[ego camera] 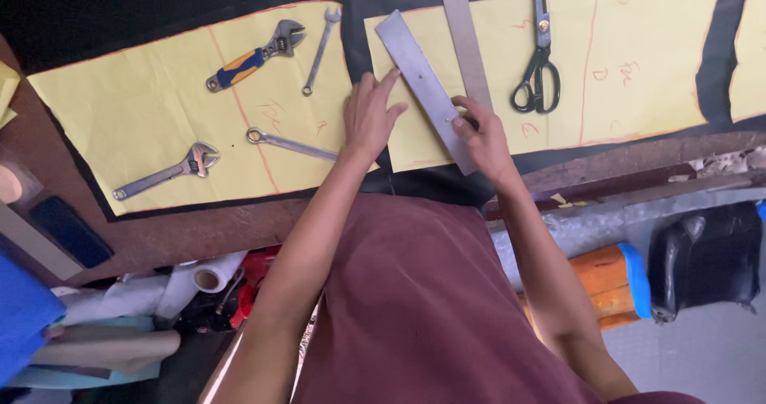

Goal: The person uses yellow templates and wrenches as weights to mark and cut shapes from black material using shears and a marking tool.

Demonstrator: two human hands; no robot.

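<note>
My left hand (369, 116) lies flat and open on the yellow paper pattern (159, 108), palm down, its fingertips reaching toward one o'clock and just touching the near edge of the short steel ruler (423, 85). My right hand (481, 139) presses on the lower end of that same ruler, fingers curled over its edge, thumb side toward the metal; it pins rather than lifts. The ruler runs slantwise, from eleven o'clock down to five o'clock, across the second yellow sheet (622, 77), which lies on black cloth (96, 21).

Just beside it, at one o'clock from my right hand, a longer steel rule (464, 37) runs up off the top edge, almost touching the short one near my knuckles. Further toward two o'clock sit black-handled scissors (538, 69), blades pointing to twelve, apart from my hand.

Around my left hand the tools crowd in: a ring spanner (287, 143) at nine o'clock, its end running under my wrist; a small open-ended spanner (321, 49) at eleven; an adjustable wrench with a blue and orange handle (254, 57) beyond it; and a plain grey adjustable wrench (166, 171) well off at nine o'clock.

Below the table edge (199, 232), at seven o'clock, lie paper rolls (199, 280); at four o'clock, a black bag (706, 256).
</note>
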